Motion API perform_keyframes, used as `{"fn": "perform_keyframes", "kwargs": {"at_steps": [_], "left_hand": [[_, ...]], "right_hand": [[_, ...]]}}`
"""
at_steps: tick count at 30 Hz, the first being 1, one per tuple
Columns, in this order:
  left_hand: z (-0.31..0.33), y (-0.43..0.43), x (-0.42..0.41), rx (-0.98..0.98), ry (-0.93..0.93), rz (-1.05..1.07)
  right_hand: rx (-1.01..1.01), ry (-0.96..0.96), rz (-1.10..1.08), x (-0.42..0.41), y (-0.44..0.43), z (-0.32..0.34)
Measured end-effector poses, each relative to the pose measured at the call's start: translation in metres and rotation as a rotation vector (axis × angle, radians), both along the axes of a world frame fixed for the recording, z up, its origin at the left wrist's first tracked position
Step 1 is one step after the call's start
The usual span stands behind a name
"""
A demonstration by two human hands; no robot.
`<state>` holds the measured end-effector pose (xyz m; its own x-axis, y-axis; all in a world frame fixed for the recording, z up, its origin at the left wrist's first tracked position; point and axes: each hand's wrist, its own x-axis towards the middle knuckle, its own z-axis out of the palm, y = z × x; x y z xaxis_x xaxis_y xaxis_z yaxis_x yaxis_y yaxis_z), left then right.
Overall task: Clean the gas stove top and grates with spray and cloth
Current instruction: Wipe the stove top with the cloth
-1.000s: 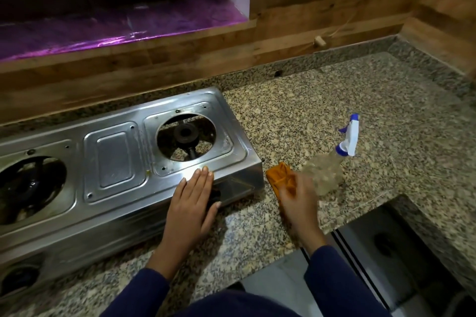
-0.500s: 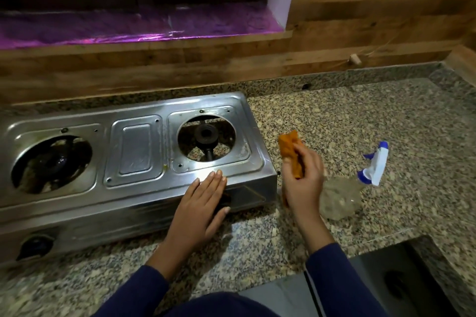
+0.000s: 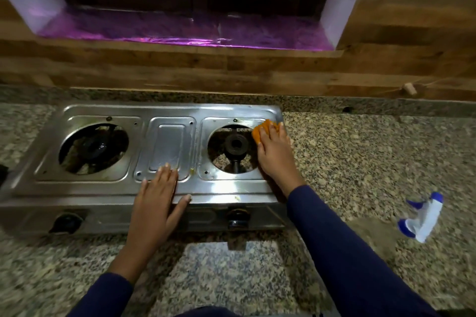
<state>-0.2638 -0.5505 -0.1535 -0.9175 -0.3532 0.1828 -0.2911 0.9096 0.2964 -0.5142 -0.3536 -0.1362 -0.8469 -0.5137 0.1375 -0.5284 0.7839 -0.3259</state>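
Observation:
A steel two-burner gas stove (image 3: 170,147) sits on the granite counter with no grates on it. Both burner wells are open. My right hand (image 3: 274,154) presses an orange cloth (image 3: 260,130) flat on the stove's far right corner, beside the right burner (image 3: 235,145). My left hand (image 3: 159,198) lies flat with fingers spread on the stove's front middle, holding nothing. The left burner well (image 3: 94,148) looks dark and greasy. A clear spray bottle with a white and blue nozzle (image 3: 422,216) lies on its side on the counter to the right.
Two black knobs (image 3: 238,216) are on the stove's front face. A wood-panel wall and a purple-lit sill (image 3: 180,31) run behind. A small cork-like piece (image 3: 409,89) on a cord lies by the back wall. Granite counter (image 3: 360,157) extends right.
My right hand lifted the orange cloth off the counter and carried it onto the stove's far right corner. My left hand shifted left along the stove's front. The view swung left.

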Motion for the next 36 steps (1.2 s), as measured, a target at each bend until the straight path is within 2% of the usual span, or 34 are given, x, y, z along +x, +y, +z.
{"fn": "perform_keyframes", "kwargs": {"at_steps": [10, 14, 20, 23, 26, 29, 33, 36], "left_hand": [[0.002, -0.004, 0.002, -0.029, -0.101, -0.005], [0.000, -0.004, 0.001, -0.032, -0.111, 0.003], [0.000, -0.002, 0.000, -0.029, -0.082, 0.016], [-0.002, -0.002, -0.002, -0.047, -0.088, 0.020], [-0.002, -0.003, -0.003, -0.057, -0.087, 0.014], [0.000, -0.004, 0.000, -0.063, -0.088, -0.012], [-0.001, -0.005, 0.003, -0.050, -0.100, -0.029], [0.001, -0.007, 0.003, -0.039, -0.117, -0.042]], "right_hand": [[0.017, -0.104, -0.124, -0.099, -0.079, 0.007], [0.015, -0.122, 0.088, -0.090, -0.136, 0.006], [0.013, -0.058, 0.403, 0.009, -0.195, -0.003], [0.106, -0.042, 0.540, 0.028, -0.202, -0.012], [0.194, 0.001, 0.618, 0.007, -0.199, -0.003], [0.170, -0.029, 0.537, -0.031, -0.178, 0.006], [0.036, -0.104, 0.245, -0.072, -0.108, 0.011], [0.031, -0.164, 0.100, -0.071, -0.053, 0.019]]}}
